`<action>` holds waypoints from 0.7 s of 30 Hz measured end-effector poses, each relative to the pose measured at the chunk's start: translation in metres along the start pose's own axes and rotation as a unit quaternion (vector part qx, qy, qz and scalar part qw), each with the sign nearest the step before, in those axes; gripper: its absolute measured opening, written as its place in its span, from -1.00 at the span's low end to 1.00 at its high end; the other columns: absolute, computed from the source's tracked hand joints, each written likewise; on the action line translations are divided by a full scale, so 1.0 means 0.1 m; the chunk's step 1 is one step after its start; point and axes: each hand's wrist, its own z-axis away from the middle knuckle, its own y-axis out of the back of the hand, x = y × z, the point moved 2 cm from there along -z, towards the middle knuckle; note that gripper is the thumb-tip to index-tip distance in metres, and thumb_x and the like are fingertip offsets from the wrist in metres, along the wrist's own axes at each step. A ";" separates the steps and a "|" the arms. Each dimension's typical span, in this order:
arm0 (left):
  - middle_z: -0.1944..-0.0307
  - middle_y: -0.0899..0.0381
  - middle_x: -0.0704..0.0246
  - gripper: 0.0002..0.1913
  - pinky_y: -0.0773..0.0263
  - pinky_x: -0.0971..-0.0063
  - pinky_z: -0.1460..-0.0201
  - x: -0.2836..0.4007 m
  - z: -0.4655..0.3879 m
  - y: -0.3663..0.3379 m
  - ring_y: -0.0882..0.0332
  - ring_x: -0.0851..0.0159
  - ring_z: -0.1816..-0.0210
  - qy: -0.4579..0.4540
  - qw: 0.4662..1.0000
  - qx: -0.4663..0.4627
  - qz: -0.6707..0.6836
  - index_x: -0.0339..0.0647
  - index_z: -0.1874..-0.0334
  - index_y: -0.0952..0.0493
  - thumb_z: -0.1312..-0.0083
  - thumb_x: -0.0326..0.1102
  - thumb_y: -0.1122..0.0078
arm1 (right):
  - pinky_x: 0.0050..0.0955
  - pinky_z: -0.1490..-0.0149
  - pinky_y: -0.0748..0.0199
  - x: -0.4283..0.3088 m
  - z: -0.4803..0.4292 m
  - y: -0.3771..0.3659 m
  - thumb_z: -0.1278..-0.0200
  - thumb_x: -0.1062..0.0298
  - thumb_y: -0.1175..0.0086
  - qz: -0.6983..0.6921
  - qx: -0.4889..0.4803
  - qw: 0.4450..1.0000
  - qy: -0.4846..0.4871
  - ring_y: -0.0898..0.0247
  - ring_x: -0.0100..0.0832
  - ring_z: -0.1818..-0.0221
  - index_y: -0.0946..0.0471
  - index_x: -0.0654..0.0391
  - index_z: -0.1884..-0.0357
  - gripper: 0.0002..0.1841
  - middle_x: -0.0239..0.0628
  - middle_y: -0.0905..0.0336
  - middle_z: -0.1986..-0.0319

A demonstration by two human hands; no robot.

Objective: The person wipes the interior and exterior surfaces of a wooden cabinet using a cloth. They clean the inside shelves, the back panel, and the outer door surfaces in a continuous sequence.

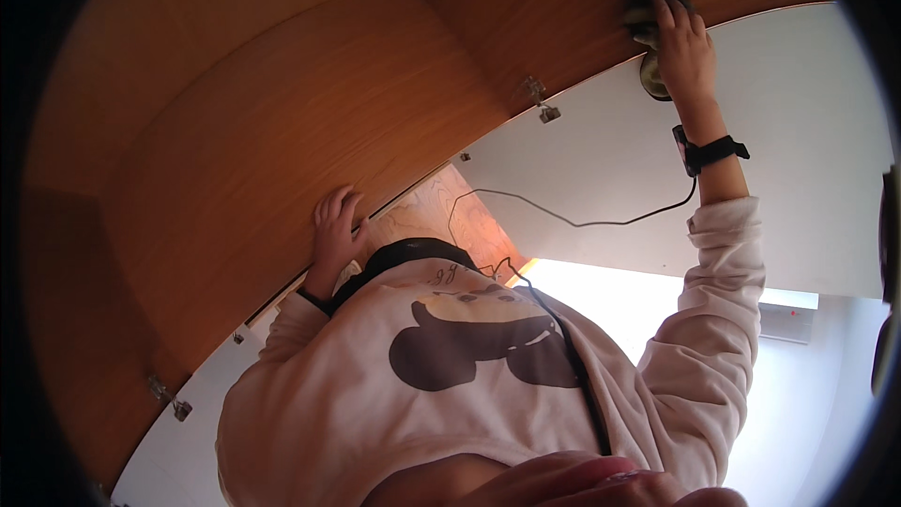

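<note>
The inside of a wood-grain cabinet lies before me. On the right, my right hand is closed over a dark, blurred cloth-like item against the cabinet's wooden panel near its front edge. A pale greenish part with a dark rim hangs below that hand in front of a white door; whether it belongs to the same item I cannot tell. My left hand rests on the cabinet's wooden surface by its front edge, fingers spread and holding nothing.
The white cabinet door stands open at the right, on a metal hinge; another white door shows at the lower left with its hinge. A thin black cable runs from a device strapped on my right wrist towards my waist.
</note>
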 end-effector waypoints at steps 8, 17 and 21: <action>-0.31 -0.39 0.19 -0.52 -0.05 -0.01 -0.49 -0.05 0.10 0.03 -0.28 -0.04 -0.36 -0.008 1.000 0.010 0.001 -0.17 -0.22 -0.49 -0.24 -0.23 -0.21 | -0.09 -0.13 -0.37 -0.55 0.64 0.06 -0.15 0.58 0.02 -0.203 0.114 0.972 -0.015 -0.41 -0.05 -0.12 -0.48 0.08 -0.22 -0.48 -0.13 -0.52 -0.11; -0.27 -0.42 0.20 -0.54 0.09 -0.11 -0.55 0.04 0.06 0.03 -0.31 0.02 -0.34 -0.023 0.999 -0.002 -0.039 -0.17 -0.18 -0.51 -0.23 -0.21 -0.20 | -0.18 -0.27 -0.39 -2.35 1.27 -1.62 -0.30 0.28 -0.01 -0.171 -0.128 0.977 -0.014 -0.28 -0.15 -0.31 -0.49 -0.05 -0.29 -0.52 -0.24 -0.35 -0.33; -0.26 -0.43 0.21 -0.52 0.17 -0.18 -0.56 0.02 0.08 0.02 -0.31 0.04 -0.34 -0.020 0.998 -0.013 -0.055 -0.15 -0.19 -0.51 -0.22 -0.18 -0.22 | -0.25 -0.26 -0.36 -2.29 1.32 -1.52 -0.25 0.27 -0.02 -0.206 -0.073 0.976 -0.006 -0.31 -0.24 -0.29 -0.52 -0.07 -0.26 -0.51 -0.28 -0.36 -0.33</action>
